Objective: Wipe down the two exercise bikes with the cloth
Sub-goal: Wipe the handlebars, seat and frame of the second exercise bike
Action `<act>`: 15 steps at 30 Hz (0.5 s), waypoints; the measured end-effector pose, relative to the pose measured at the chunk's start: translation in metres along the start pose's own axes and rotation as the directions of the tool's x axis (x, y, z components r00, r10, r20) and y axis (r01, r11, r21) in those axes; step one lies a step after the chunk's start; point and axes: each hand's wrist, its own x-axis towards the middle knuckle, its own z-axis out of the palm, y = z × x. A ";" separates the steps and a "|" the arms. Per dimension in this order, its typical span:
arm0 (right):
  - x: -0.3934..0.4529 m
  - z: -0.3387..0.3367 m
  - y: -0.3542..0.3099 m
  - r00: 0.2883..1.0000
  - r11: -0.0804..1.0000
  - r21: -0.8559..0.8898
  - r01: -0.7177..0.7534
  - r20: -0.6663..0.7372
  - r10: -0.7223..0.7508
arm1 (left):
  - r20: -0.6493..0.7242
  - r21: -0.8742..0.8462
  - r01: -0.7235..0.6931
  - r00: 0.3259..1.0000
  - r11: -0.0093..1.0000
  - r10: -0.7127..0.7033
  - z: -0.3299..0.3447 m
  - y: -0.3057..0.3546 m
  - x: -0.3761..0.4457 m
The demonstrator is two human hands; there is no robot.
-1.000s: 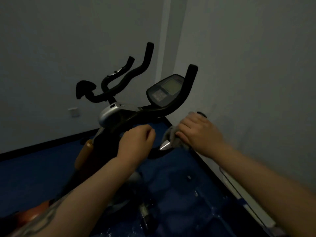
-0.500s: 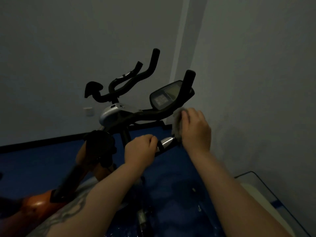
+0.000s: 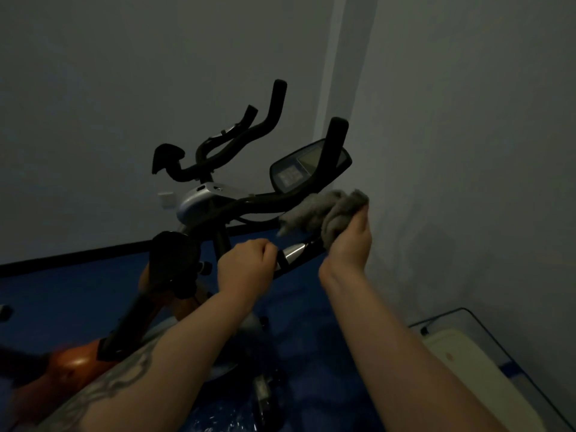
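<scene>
The right hand (image 3: 347, 241) has moved up from the low end of the handlebar (image 3: 265, 199) and turned its palm toward the person. The grey cloth (image 3: 324, 213), before hidden under the fingers, now shows bunched above them, against the bar below the console (image 3: 308, 168).

A dim, bare exercise room, by the look of the two exercise bikes: the near exercise bike (image 3: 237, 210) with its console (image 3: 307, 169), a second set of handlebars (image 3: 237, 141) behind, plain grey walls (image 3: 467, 120) and blue floor (image 3: 62, 294).

Cloth (image 3: 324, 213) on handlebar (image 3: 258, 201), console (image 3: 307, 168) just behind.
</scene>
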 end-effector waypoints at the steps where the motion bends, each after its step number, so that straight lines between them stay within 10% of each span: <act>1: -0.007 0.000 0.004 0.999 0.999 -0.017 0.038 -0.036 -0.038 | 0.005 0.000 -0.005 1.000 1.000 0.005 0.000 -0.001 -0.001; 8: 0.024 0.002 -0.023 0.994 0.991 -0.094 -0.092 0.044 0.096 | -0.012 0.030 0.006 1.000 1.000 -0.006 0.000 0.000 0.001; 15: -0.028 0.014 0.047 0.977 0.966 -0.172 0.193 -0.054 -0.205 | 0.005 0.036 -0.013 1.000 0.999 0.013 0.001 0.001 0.002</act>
